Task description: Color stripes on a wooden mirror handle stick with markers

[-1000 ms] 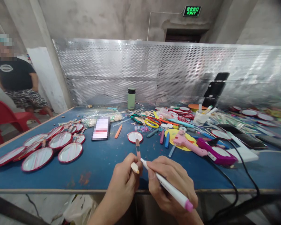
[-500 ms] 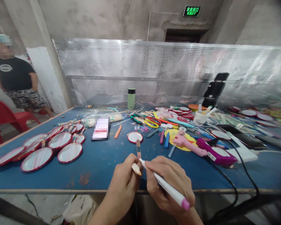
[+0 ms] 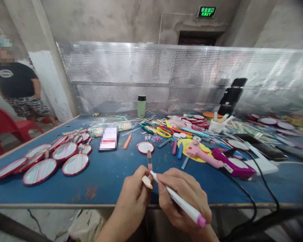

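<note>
My left hand (image 3: 135, 198) is closed on the flat stick handle (image 3: 149, 163) of a small round disc with a red rim (image 3: 145, 147). Part of the stick is coloured pink. Poking out of the same fist is a cream-coloured marker with an orange tip (image 3: 147, 182); its other end is hidden. A white marker with a pink end (image 3: 184, 203) lies in the closed fingers of my right hand (image 3: 185, 198). Its tip touches, or nearly touches, the stick just beyond my left fingers.
Several red-rimmed discs (image 3: 40, 170) lie at the left, near a phone (image 3: 109, 137). An orange marker (image 3: 127, 142), a green bottle (image 3: 141, 107) and scissors (image 3: 164, 132) sit beyond. To the right are a pink glue gun (image 3: 204, 156), a purple device (image 3: 233, 164) and black cables (image 3: 242, 190).
My right hand and the white marker have shifted very slightly right and down at the marker's pink end. My left hand and the disc stay where they were.
</note>
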`<state>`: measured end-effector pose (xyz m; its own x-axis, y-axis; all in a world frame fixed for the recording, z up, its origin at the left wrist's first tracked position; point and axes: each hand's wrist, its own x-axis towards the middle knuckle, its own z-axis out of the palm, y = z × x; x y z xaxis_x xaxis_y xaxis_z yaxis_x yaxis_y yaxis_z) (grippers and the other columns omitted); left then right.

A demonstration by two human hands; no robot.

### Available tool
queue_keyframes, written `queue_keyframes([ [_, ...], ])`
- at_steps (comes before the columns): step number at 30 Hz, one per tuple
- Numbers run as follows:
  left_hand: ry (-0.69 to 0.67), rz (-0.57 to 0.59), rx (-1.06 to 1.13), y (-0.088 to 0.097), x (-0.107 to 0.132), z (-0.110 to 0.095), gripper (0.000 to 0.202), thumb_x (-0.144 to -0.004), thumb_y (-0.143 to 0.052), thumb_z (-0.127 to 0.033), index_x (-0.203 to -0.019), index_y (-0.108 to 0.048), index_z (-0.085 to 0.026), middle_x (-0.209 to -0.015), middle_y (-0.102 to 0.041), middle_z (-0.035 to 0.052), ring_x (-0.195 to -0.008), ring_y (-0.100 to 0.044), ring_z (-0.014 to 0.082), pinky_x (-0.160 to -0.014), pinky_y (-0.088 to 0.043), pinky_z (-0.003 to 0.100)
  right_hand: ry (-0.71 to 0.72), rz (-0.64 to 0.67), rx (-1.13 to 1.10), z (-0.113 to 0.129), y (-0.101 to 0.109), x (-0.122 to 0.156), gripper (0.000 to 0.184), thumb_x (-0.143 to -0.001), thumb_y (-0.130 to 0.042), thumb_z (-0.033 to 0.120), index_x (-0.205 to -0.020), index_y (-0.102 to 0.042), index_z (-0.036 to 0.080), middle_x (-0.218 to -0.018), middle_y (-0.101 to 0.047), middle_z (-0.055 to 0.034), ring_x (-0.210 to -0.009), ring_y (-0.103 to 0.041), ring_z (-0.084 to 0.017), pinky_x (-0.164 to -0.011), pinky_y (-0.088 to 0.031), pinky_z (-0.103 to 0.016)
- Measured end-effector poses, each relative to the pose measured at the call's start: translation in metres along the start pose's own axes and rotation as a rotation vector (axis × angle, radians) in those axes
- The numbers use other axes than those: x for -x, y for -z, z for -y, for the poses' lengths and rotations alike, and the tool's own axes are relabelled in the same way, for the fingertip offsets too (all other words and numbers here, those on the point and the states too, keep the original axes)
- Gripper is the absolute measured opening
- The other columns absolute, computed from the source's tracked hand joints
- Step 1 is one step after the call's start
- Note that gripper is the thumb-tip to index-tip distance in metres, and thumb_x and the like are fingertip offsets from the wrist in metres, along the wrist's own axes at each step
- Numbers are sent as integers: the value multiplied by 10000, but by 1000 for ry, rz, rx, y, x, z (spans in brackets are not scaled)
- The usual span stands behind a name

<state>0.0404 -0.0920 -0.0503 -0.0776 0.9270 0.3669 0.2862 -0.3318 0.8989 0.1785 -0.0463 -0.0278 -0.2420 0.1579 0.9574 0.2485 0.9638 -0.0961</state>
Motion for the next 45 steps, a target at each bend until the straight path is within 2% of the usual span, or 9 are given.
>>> queue_keyframes([
  [5,-7,-6,1,0,1,-2,335,-985,-409,-413,-715,-404,-215,-601,-380,-74,-525,-311,96,-483,-272,194,5,21,-4,0,1,0,169,-829,-586,43,-925,-653,164,-726,-704,-24,-650,-678,-139,-612,-546,-253],
  [11,29,11,-3,0,0,-2,329,-995,-396,-423,-746,-430,-210,-610,-367,-77,-520,-318,94,-481,-280,193,-19,-27,30,1,3,-1,162,-822,-589,37,-899,-648,167,-723,-691,-15,-644,-673,-120,-620,-549,-228],
  [16,-5,-8,-19,0,-1,-1,328,-997,-406,-402,-734,-426,-207,-615,-398,-70,-540,-331,95,-500,-282,197,4,-7,34,1,2,-1,155,-823,-595,45,-909,-644,165,-720,-696,-14,-644,-675,-129,-616,-547,-233],
  [22,35,18,6,0,1,0,339,-999,-389,-442,-756,-427,-210,-606,-355,-84,-515,-299,89,-462,-265,188,-23,-63,82,0,2,5,153,-826,-594,48,-911,-639,167,-725,-688,-19,-664,-668,-131,-641,-544,-239],
  [39,5,2,-37,0,1,0,318,-1000,-389,-391,-746,-435,-205,-627,-383,-75,-543,-317,95,-503,-278,203,14,-14,53,-3,-1,4,150,-832,-594,46,-911,-632,168,-721,-685,-18,-656,-662,-132,-632,-536,-246],
  [45,14,4,-47,-1,0,-2,323,-998,-382,-395,-745,-442,-203,-627,-382,-73,-545,-323,97,-506,-286,203,2,-33,64,0,0,1,163,-825,-589,37,-918,-629,165,-725,-684,-20,-665,-663,-134,-640,-537,-249],
])
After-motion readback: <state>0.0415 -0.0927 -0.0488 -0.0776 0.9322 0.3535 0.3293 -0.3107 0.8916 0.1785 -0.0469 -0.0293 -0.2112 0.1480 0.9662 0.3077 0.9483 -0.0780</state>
